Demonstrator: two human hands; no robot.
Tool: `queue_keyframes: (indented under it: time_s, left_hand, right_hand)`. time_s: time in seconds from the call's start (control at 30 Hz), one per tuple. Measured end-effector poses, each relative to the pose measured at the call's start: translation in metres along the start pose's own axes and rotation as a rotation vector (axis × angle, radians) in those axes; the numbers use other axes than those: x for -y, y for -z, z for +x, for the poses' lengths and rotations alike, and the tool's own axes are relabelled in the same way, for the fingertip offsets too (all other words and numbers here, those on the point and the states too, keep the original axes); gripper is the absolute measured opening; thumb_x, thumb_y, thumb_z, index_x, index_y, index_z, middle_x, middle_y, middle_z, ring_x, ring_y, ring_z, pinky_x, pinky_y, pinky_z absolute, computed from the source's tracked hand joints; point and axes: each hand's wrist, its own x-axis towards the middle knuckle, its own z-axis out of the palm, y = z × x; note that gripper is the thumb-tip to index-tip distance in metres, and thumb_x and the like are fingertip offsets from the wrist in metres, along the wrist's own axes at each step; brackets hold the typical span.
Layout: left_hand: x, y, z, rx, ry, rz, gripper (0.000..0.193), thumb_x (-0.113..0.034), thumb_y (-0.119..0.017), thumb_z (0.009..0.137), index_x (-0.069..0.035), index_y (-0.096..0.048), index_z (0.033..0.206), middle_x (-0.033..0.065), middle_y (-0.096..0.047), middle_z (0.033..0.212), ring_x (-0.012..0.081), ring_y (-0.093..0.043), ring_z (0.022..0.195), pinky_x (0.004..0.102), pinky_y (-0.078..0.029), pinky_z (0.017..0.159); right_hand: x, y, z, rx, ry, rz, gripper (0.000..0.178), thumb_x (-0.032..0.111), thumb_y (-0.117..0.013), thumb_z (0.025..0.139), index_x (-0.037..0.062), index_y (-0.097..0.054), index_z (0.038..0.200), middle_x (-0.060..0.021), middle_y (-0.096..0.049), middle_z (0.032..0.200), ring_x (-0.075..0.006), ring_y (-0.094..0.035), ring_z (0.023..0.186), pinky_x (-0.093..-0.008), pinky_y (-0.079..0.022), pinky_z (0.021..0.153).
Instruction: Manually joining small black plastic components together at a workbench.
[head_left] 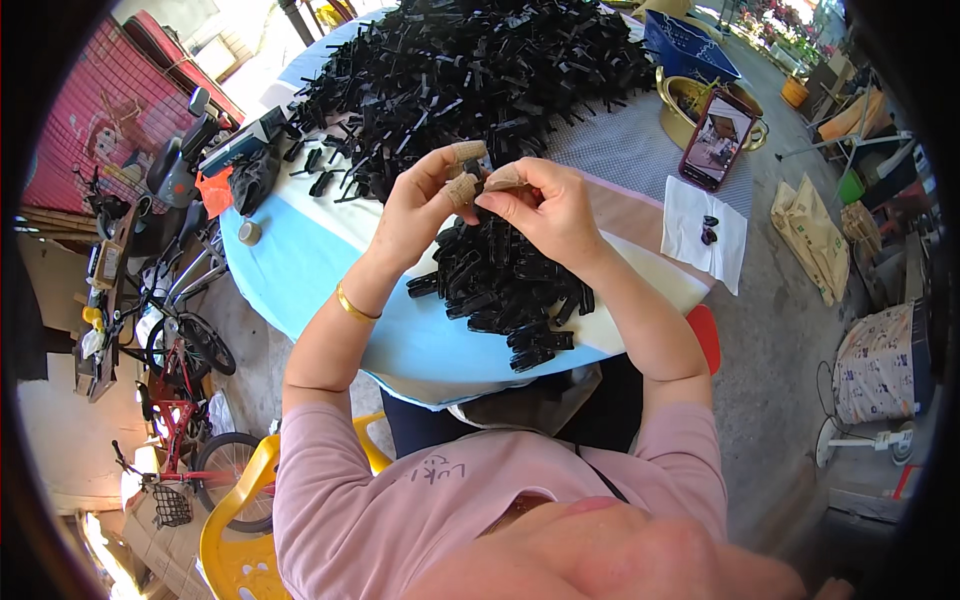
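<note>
Both hands meet above the table, between two heaps of black pieces. My left hand (425, 200) is closed, its thumb and fingertips wrapped in tan tape. Opposite it, my right hand (550, 205) pinches with thumb and forefinger, a tan wrap on the forefinger. Between the fingertips shows a bit of a small black plastic piece (478, 185), mostly hidden by the fingers. Just below the hands lies a smaller pile of glossy black plastic pieces (490, 285). Beyond them rises a large heap of small black plastic pieces (470, 70).
The table wears a striped cloth (290, 270). A phone (718, 138) leans on a gold-coloured pot (680, 125) at the right, near a blue basket (690, 45) and white tissue (690, 250). A tape roll (250, 233) sits left. Bicycles (200, 440) and a yellow chair (240, 530) stand left.
</note>
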Motion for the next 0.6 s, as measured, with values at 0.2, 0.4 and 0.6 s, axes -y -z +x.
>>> queue_keyframes:
  time_s: [0.2,0.4,0.6]
  left_hand:
    - [-0.006,-0.017,-0.014,0.074,-0.151,0.136,0.057,0.01,-0.059,0.075,0.0,-0.037,0.127,0.0067,-0.052,0.107,0.0116,-0.056,0.094,0.024,-0.048,0.078]
    - [0.001,-0.008,-0.005,0.016,-0.091,0.034,0.044,0.007,-0.06,0.076,-0.001,-0.045,0.117,0.0071,-0.055,0.099,0.0129,-0.06,0.082,0.0243,-0.052,0.072]
    - [0.003,-0.007,-0.006,-0.004,-0.067,-0.031,0.035,0.005,-0.06,0.077,-0.001,-0.048,0.11,0.0068,-0.057,0.093,0.0127,-0.06,0.078,0.0251,-0.054,0.065]
  right_hand:
    - [-0.003,-0.002,0.002,-0.022,-0.301,0.17,0.015,0.007,-0.069,0.075,0.0013,-0.059,0.085,-0.0001,-0.06,0.076,-0.0042,-0.055,0.07,-0.0184,-0.046,0.063]
    - [0.0,0.008,0.007,0.068,-0.503,0.372,0.013,0.011,-0.059,0.083,0.0024,-0.058,0.093,0.001,-0.056,0.072,-0.0004,-0.043,0.054,-0.0142,-0.031,0.045]
    - [-0.003,0.001,0.003,0.099,-0.439,0.303,0.014,0.012,-0.052,0.089,0.0015,-0.058,0.095,0.0016,-0.051,0.067,-0.0001,-0.037,0.049,-0.0138,-0.027,0.043]
